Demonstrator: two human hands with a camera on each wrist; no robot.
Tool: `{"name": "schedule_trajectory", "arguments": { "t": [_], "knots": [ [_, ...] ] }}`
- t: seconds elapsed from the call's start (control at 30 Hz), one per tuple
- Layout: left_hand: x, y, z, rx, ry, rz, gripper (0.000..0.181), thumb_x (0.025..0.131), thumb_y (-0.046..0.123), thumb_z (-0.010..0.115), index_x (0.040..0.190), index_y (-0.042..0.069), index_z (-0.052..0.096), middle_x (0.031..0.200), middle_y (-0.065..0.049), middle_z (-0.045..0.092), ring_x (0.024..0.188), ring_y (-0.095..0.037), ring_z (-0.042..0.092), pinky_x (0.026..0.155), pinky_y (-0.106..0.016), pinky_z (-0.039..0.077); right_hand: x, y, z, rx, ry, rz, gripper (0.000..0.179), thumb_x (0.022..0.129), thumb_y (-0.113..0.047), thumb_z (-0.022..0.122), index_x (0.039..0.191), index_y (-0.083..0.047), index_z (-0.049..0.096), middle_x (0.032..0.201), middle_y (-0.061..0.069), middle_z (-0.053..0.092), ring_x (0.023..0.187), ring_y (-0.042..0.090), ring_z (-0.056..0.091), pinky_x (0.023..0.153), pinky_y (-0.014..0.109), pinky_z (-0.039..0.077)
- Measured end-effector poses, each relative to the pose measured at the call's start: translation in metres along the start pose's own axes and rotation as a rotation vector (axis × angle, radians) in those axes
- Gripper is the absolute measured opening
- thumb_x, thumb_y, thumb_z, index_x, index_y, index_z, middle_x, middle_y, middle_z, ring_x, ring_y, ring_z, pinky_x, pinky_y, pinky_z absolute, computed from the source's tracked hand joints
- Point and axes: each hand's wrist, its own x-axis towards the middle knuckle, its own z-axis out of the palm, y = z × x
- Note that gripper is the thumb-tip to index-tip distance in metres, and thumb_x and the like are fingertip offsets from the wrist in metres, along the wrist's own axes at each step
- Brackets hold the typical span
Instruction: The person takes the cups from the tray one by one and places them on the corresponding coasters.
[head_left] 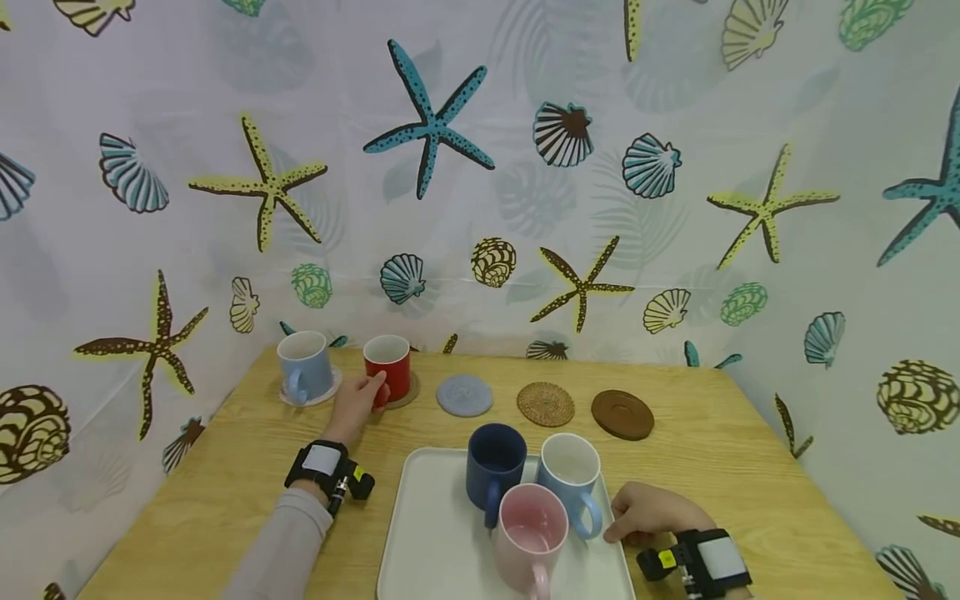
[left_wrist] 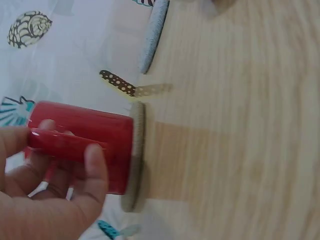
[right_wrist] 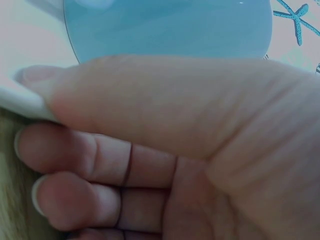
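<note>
My left grip [head_left: 358, 408] pinches handle [left_wrist: 65, 145] of red mug [head_left: 387, 379], thumb against it; mug stands upright on tan coaster [head_left: 409, 395], back left of bench [head_left: 738, 450]. Likely glazed ceramic: stiff, middling heavy, slick, chippable; handle seems surest hold. My right grip [head_left: 657, 512] pinches white tray [head_left: 420, 517] at rim, thumb above, fingers below. Tray carries navy mug [head_left: 483, 479], pink mug [head_left: 517, 554], light-blue mug [head_left: 572, 462]. Bench flat, pale wood grain. Starfish-and-shell cloth [head_left: 480, 217] backs it closely.
</note>
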Motion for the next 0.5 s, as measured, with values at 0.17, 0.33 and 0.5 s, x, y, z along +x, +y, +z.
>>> {"name": "schedule_trajectory", "arguments": {
  "t": [0.17,0.33,0.5],
  "knots": [
    [-0.014,0.013,-0.007,0.248,0.015,0.143,0.045,0.094,0.032,0.049,0.113,-0.007,0.058,0.113,-0.026,0.063,0.101,-0.034,0.058,0.087,-0.045,0.049,0.0,0.001,0.001,-0.005,0.005,0.013,0.022,0.071,-0.025,0.075,0.067,-0.007,0.062,0.057,0.0,0.051,0.053,0.014,0.044,0.051,0.025,0.033],
    [-0.054,0.036,-0.004,0.276,-0.048,0.24,0.038,0.091,0.029,0.055,0.113,-0.003,0.057,0.112,-0.023,0.063,0.101,-0.033,0.057,0.089,-0.047,0.048,0.002,0.002,0.001,-0.005,0.005,0.018,0.024,0.071,-0.026,0.075,0.068,-0.006,0.063,0.058,0.0,0.053,0.053,0.014,0.045,0.052,0.025,0.035],
    [-0.103,0.055,0.013,0.152,-0.366,0.098,0.043,0.089,0.045,0.054,0.111,0.009,0.061,0.108,-0.01,0.064,0.099,-0.023,0.057,0.087,-0.038,0.05,0.003,0.002,0.0,0.002,-0.006,-0.004,0.024,0.071,-0.026,0.075,0.068,-0.006,0.062,0.057,0.0,0.052,0.053,0.014,0.045,0.051,0.025,0.034]
  ]
}}
